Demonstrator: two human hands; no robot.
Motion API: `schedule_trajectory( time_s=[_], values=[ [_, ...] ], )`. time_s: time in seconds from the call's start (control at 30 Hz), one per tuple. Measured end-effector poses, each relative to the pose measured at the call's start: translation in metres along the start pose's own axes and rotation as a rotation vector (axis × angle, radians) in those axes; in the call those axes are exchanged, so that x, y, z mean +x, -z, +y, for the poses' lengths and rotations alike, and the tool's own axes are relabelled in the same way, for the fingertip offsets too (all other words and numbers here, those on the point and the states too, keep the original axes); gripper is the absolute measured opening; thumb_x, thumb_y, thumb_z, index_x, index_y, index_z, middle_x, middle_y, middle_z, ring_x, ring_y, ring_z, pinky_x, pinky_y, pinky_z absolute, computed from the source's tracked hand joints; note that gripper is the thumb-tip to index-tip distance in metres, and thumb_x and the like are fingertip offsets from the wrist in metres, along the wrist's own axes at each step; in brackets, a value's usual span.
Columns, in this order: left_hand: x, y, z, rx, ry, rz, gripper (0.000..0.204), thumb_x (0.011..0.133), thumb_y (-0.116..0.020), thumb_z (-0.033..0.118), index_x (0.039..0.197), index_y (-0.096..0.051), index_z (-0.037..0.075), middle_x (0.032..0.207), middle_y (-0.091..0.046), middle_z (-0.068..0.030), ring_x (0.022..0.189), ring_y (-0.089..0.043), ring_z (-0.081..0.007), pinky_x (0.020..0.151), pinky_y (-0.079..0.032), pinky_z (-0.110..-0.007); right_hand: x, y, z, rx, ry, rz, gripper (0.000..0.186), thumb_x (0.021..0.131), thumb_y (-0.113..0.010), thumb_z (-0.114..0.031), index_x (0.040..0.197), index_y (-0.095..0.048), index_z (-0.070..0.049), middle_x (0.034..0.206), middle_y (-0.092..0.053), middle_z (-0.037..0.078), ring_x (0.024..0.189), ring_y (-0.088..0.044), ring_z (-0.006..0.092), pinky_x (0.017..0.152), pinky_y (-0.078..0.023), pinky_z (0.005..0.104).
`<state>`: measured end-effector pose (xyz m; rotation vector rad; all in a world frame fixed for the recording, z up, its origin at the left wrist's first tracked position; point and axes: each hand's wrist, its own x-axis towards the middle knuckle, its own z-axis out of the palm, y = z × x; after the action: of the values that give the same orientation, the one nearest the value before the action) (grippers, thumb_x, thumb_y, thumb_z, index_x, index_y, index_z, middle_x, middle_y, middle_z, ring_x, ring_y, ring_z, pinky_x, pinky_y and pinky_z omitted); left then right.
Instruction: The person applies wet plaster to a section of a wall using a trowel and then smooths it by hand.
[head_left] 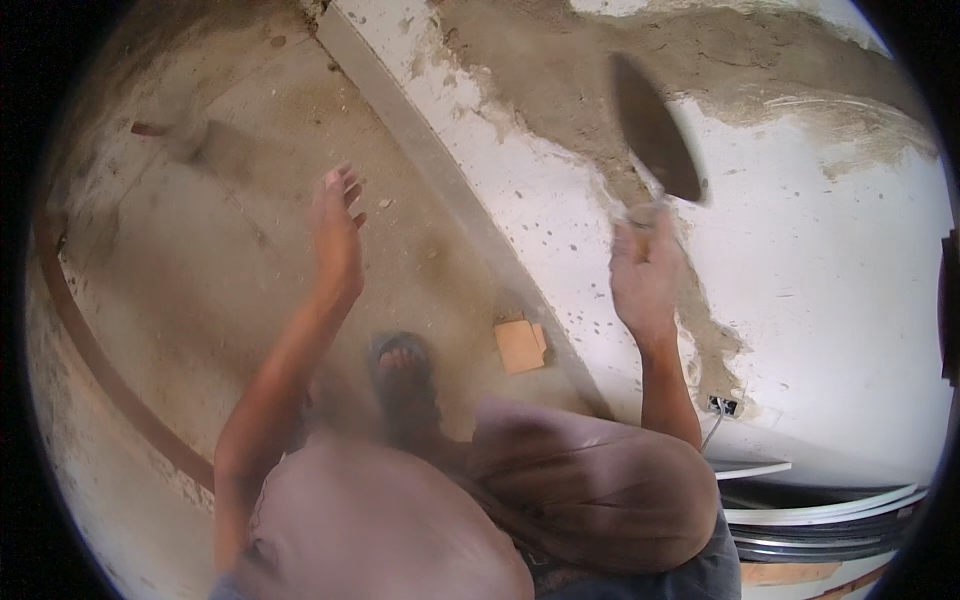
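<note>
My right hand (645,260) grips the handle of a metal trowel (655,125), its leaf-shaped blade raised in front of the white wall (770,260) and overlapping a rough grey-brown mortar strip (520,70). Whether the blade touches the wall I cannot tell; it is slightly blurred. My left hand (340,215) hangs above the dusty floor (220,280), left of the wall, with its fingers loosely bent apart and holding nothing. Below the trowel, the mortar runs down toward a small wall box (722,406) with wires coming out.
A tan square piece (518,347) lies on the floor by the wall's foot. My sandalled foot (398,365) and bent knees are below. Coiled black and white strips (830,515) are at lower right. A brown curved band (90,350) runs along the left.
</note>
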<state>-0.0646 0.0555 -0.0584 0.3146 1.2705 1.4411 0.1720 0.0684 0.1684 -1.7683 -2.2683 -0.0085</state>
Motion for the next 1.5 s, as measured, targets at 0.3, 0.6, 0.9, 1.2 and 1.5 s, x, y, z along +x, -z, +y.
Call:
schedule_trajectory(
  time_s=[0.3,0.6,0.9,1.2,1.5],
  values=[
    [0.0,0.003,-0.008,-0.019,0.036,-0.033,0.068,0.104,-0.035,0.056,0.146,-0.043,0.004,0.149,-0.045,-0.019,0.139,-0.041,-0.0334,0.112,-0.033,-0.052,0.002,-0.005,0.004,0.024,-0.146,-0.138,0.031,0.097,-0.061,-0.027,0.107,-0.052,0.002,0.077,-0.062,0.03,0.076,-0.062,0.0496,0.067,-0.047,0.0519],
    [0.003,-0.016,0.036,0.252,-0.422,-0.108,0.055,0.106,-0.039,0.041,0.144,-0.045,0.001,0.148,-0.046,-0.0198,0.14,-0.04,-0.0333,0.115,-0.031,-0.048,-0.066,-0.025,0.01,0.129,-0.178,-0.62,0.038,0.098,-0.06,-0.034,0.113,-0.051,-0.001,0.082,-0.062,0.028,0.085,-0.064,0.0444,0.074,-0.048,0.0511],
    [0.035,-0.203,0.122,0.35,-1.686,-0.129,0.079,0.099,-0.046,0.05,0.156,-0.025,-0.001,0.164,-0.021,-0.0206,0.154,-0.013,-0.0349,0.123,0.001,-0.054,-0.161,-0.092,0.003,0.696,-0.192,-1.05,0.041,0.095,-0.06,-0.032,0.124,-0.055,-0.005,0.102,-0.066,0.027,0.093,-0.064,0.0469,0.08,-0.051,0.0509],
    [0.049,-0.226,0.085,0.639,-1.822,-0.189,0.087,0.099,-0.042,0.059,0.152,-0.028,-0.008,0.161,-0.026,-0.0263,0.153,-0.016,-0.0385,0.121,-0.001,-0.062,-0.167,-0.124,0.007,0.716,-0.198,-0.868,0.042,0.097,-0.057,-0.034,0.125,-0.051,-0.004,0.102,-0.064,0.029,0.094,-0.063,0.0482,0.084,-0.049,0.0514],
    [0.067,-0.09,0.068,1.814,-1.795,-0.855,0.077,0.098,-0.035,0.067,0.158,-0.028,0.02,0.167,-0.018,-0.0086,0.154,-0.016,-0.0257,0.124,0.001,-0.058,-0.161,-0.166,-0.001,0.759,0.04,-0.842,0.046,0.097,-0.054,-0.037,0.126,-0.047,-0.003,0.099,-0.064,0.032,0.096,-0.062,0.0504,0.085,-0.048,0.0531]
  ],
)
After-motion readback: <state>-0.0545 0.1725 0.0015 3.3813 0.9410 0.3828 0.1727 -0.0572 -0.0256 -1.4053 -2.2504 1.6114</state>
